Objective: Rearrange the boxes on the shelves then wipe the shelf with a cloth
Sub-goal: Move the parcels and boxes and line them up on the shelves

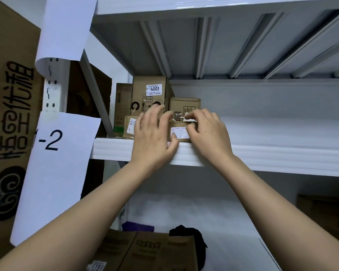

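Head cam: we reach up to the white shelf [262,157], both hands on a small brown box [179,132] at its front edge, w/ taller boxes [149,94] just behind. Left hand [155,133] curls round the box's left side, thumb on its label; right hand [207,132] pinches its top. Black cloth [192,239] lies on the level below.

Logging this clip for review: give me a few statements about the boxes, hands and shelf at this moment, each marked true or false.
1. Both hands are on the small front box. True: left hand, right hand.
2. The tall box bears a label reading 4001. True.
3. A cloth is wiping the shelf. False: neither hand holds a cloth.
4. The boxes sit at the shelf's right end. False: they cluster at its left end.
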A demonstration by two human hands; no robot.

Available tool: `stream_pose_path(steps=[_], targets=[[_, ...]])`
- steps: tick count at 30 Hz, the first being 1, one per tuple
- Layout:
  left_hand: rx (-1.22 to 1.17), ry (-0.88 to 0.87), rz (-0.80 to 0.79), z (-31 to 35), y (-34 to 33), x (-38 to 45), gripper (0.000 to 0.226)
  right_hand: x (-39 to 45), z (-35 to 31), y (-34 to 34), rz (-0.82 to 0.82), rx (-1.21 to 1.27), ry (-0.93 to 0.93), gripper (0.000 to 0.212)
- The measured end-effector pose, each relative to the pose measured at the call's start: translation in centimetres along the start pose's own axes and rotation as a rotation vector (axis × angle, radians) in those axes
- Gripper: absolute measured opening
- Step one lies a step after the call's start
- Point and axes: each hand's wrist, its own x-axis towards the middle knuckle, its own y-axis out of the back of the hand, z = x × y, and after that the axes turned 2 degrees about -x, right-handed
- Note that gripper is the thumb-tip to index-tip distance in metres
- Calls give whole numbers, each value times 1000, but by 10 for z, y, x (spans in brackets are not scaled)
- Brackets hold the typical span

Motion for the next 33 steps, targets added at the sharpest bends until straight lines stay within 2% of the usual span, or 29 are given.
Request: stream_pose_path(steps=[7,23,28,33], targets=[[-131,-33,69,64,-7,6,45,-23,47,38,39,32,-20,31],[-378,-205,-10,171,-21,-51,44,-128,104,110,117,-157,-154,37],[-461,-200,-84,205,-31,-74,45,-172,125,123,27,-268,-236,33],[-440,-179,-218,243,-50,-101,47,-214,160,132,-79,-323,-330,31]])
